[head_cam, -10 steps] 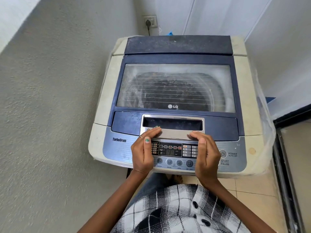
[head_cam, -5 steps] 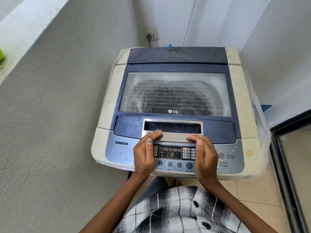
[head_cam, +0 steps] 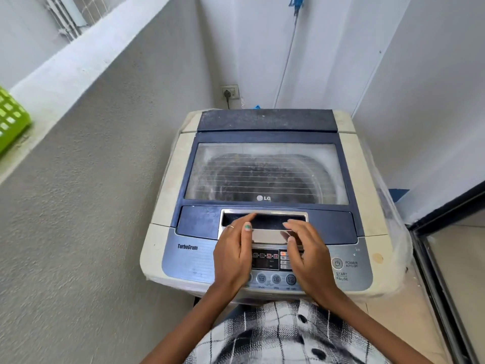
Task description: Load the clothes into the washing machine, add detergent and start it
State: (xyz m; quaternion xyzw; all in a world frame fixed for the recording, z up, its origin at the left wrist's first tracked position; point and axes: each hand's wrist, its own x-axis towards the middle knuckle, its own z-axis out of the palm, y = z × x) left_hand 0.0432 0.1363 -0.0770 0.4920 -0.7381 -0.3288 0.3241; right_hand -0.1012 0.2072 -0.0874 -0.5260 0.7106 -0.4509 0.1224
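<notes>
A washer (head_cam: pixel 262 206) stands in a corner with its lid (head_cam: pixel 265 174) down and dark laundry dimly visible through the glass; loading looks done, whether detergent is in cannot be told. Both hands, left (head_cam: pixel 233 256) and right (head_cam: pixel 307 258), reach with straight, empty fingers to the lid handle (head_cam: pixel 265 233), just above the lit panel (head_cam: pixel 265 260).
</notes>
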